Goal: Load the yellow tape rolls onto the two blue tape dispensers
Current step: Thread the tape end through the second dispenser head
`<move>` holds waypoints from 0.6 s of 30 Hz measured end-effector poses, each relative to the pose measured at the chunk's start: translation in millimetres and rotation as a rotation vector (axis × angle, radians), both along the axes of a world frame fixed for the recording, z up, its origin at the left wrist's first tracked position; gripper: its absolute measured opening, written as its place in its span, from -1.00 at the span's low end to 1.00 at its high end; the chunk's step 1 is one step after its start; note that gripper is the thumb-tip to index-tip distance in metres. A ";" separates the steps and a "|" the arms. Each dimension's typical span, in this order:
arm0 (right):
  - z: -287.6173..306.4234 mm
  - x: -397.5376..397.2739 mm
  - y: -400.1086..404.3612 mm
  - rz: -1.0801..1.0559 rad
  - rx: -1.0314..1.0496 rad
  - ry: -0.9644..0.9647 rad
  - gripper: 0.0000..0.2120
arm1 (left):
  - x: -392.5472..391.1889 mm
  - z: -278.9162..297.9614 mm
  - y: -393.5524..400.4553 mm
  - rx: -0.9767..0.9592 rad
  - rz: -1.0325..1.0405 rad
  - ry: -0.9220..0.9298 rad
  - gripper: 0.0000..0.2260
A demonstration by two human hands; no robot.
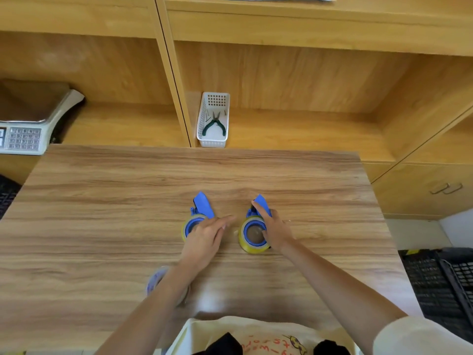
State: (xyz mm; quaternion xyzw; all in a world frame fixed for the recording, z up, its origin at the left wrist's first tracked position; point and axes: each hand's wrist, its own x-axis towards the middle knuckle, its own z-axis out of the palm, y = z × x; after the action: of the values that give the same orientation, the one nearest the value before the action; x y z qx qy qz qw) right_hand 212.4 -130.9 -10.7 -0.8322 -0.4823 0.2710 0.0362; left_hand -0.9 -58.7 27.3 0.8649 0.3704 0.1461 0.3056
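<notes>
Tape rolls look loaded: both yellow, each sitting around the hub of a blue dispenser, side by side near the middle of the wooden table (pixel 102 201). Left roll (pixel 184 230) on left dispenser (pixel 202 203), partly hidden by the left hand (pixel 204 238). Right roll (pixel 247 245) on right dispenser (pixel 262 204), hub clearly visible through the core. Left hand lies over its roll, fingers straight-ish, index pointing toward the gap between the dispensers, not gripping anything that I can see. Right hand (pixel 275 231) rests on the right dispenser's side, index finger stretched along the handle, other fingers against the roll; looks like a light hold, not a full wrap. Another roll, blurry, sits under the left forearm near the table edge. Likely step: seating or final check. To do it well, press each roll flat down on its hub until flush, steady the handle, and keep the loose tape end facing the blade. Behind: white basket (pixel 213 139) with pliers (pixel 215 123), scale (pixel 23 139) at left.
</notes>
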 end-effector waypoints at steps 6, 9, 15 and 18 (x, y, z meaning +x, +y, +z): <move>3.9 2.8 -2.9 -0.046 0.039 0.069 -0.03 | 1.7 -3.1 -0.9 -0.143 0.030 -0.001 -0.69; 4.1 4.7 -1.9 -0.120 0.177 0.218 0.02 | 1.3 -8.7 0.8 -0.232 0.011 0.057 -0.58; 16.2 -5.7 13.7 -0.164 0.432 0.586 0.00 | 8.2 0.4 13.0 -0.697 0.073 -0.088 -0.51; 25.7 -19.7 21.4 -0.176 0.447 0.747 0.01 | 8.6 16.5 15.0 -0.980 0.156 -0.331 -0.69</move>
State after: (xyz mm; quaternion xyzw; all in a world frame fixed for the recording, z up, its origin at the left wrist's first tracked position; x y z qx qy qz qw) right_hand 192.7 -109.5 14.9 -0.6869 -0.4101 0.4382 0.4099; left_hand 7.7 -43.8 43.8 0.5553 0.4055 0.1128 0.7173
